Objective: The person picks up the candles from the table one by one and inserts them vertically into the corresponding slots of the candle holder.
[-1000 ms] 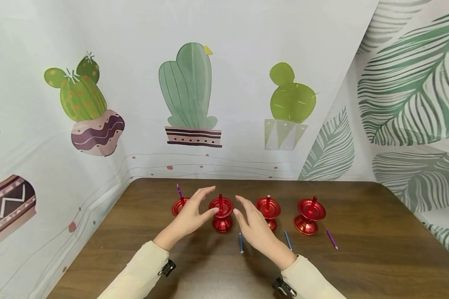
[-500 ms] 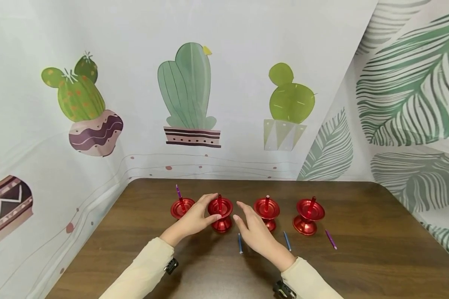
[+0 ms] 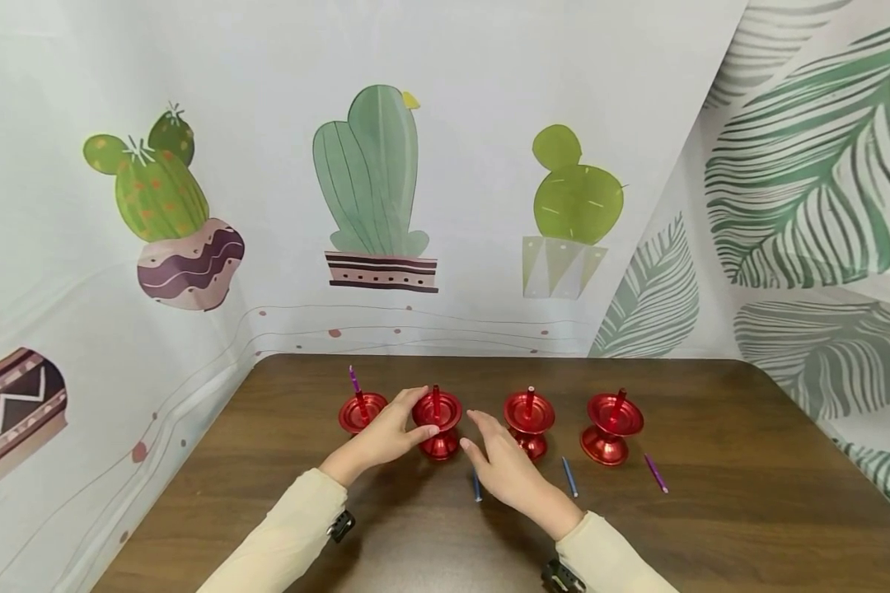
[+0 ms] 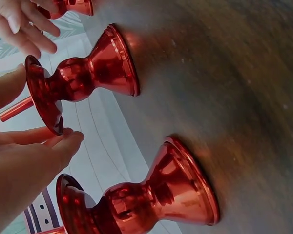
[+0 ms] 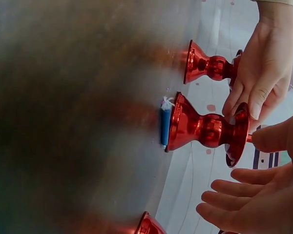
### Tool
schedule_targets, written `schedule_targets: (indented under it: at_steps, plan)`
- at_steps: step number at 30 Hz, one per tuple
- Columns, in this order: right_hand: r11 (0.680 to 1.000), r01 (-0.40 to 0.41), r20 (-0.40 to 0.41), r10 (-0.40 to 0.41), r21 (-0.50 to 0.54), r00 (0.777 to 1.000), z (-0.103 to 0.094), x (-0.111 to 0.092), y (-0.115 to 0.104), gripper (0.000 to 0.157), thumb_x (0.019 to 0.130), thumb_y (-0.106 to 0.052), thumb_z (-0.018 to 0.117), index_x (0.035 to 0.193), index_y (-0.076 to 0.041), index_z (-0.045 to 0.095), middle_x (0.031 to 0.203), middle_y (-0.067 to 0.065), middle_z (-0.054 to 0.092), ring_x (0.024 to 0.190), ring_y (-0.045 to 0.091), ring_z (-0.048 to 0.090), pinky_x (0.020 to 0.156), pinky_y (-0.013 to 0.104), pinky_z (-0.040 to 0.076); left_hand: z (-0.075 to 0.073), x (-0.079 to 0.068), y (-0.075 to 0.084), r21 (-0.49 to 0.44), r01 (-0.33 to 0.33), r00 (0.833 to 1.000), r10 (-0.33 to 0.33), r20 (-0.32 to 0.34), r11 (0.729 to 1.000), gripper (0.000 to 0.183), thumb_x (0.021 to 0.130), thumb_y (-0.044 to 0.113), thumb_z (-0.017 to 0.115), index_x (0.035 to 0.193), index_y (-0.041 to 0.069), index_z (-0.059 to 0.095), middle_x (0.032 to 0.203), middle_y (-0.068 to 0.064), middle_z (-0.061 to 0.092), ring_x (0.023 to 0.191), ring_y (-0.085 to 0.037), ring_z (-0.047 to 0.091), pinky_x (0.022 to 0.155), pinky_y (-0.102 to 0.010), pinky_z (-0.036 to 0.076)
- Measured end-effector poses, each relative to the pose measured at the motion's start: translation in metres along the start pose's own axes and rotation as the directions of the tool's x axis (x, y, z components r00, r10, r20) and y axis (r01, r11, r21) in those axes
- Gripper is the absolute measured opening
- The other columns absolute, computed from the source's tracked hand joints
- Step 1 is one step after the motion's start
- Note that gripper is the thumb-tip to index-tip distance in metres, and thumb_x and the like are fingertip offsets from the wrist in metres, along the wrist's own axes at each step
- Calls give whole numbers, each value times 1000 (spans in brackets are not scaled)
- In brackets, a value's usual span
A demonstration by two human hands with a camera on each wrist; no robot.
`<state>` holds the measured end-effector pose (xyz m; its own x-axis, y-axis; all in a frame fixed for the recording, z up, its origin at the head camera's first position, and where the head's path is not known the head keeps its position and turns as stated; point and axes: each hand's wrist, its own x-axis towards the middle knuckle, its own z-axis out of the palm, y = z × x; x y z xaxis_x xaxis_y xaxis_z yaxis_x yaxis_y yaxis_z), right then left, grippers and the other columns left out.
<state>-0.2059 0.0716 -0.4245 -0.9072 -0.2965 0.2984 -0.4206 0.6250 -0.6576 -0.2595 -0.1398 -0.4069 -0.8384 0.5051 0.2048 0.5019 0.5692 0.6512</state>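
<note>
My left hand (image 3: 386, 430) holds the dish of the second red candlestick (image 3: 440, 446) from the left. In the left wrist view its thumb lies at one side of the rim and its fingers (image 4: 63, 146) at the other. The candlestick stands upright, its centre tube (image 4: 17, 108) holding no candle. Just right of it, my right hand (image 3: 512, 465) hovers with fingers extended and nothing in its grasp. A blue candle (image 3: 478, 487) lies on the table beside the right hand, partly covered by it in the head view.
The leftmost candlestick (image 3: 352, 416) carries a thin purple candle (image 3: 353, 380). Two more red candlesticks, a third (image 3: 536, 447) and a fourth (image 3: 605, 449), stand to the right. Another blue candle (image 3: 569, 478) and a purple one (image 3: 656, 474) lie before them on the wooden table (image 3: 756, 502).
My left hand has come down and right onto the second candlestick's dish. The right hand has sunk slightly and now covers part of the near blue candle.
</note>
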Motion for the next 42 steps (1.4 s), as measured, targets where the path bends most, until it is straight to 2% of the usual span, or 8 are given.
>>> schedule_targets:
  at_steps: [8,18,24,28,31,34,38,42]
  plan:
    - [995,-54,112,63,-78,992,3,-6,2,51,95,-18,60,136,10,45,141,29,42,133,44,37,102,64,33,1,-1,-2,-6,48,999,-48,0,999,64,90,16,69,138,-13,38,136,-27,46,123,-38,49,100,-50,42]
    - [971,-98,260,154,-216,953,6,-11,0,59,93,-28,64,133,12,46,140,33,41,132,50,35,104,63,31,0,1,2,22,74,997,-73,-8,997,63,89,16,70,137,-12,41,134,-25,48,121,-35,52,100,-49,43]
    - [935,-136,281,234,-327,931,7,-10,-5,63,89,-30,69,131,12,49,140,32,41,131,49,36,104,61,32,1,1,3,27,72,997,-72,-5,997,63,89,16,70,136,-13,41,132,-26,49,120,-35,52,100,-48,43]
    - [905,-126,289,259,-406,922,7,-10,-10,62,88,-31,70,130,11,51,141,30,42,131,47,38,105,59,32,0,1,4,18,81,997,-81,-5,997,63,88,15,70,137,-12,41,133,-25,49,120,-35,52,100,-48,43]
    - [889,-88,285,236,-448,929,7,-11,-13,60,87,-30,71,127,11,54,138,29,45,128,45,42,105,58,33,0,1,5,8,90,996,-90,-7,996,63,88,15,71,137,-11,41,133,-24,49,121,-34,52,101,-48,43]
    - [875,-28,262,175,-484,949,8,-12,-14,53,85,-27,73,119,10,59,130,29,52,120,44,51,100,57,40,0,2,5,5,91,996,-91,-8,996,63,88,14,71,137,-11,41,133,-24,49,120,-33,52,100,-48,43]
    - [857,47,202,68,-513,977,9,-13,-11,33,79,-20,78,98,4,65,102,18,63,93,37,63,80,49,50,0,1,5,13,91,996,-91,-6,996,62,88,14,70,137,-11,41,133,-24,49,121,-34,52,100,-47,43]
    - [856,87,169,0,-509,986,9,-12,-8,23,75,-13,80,80,-5,60,79,8,56,73,30,60,60,39,45,0,1,4,12,89,996,-89,-3,996,61,89,14,70,137,-11,41,132,-24,49,120,-34,52,100,-47,43]
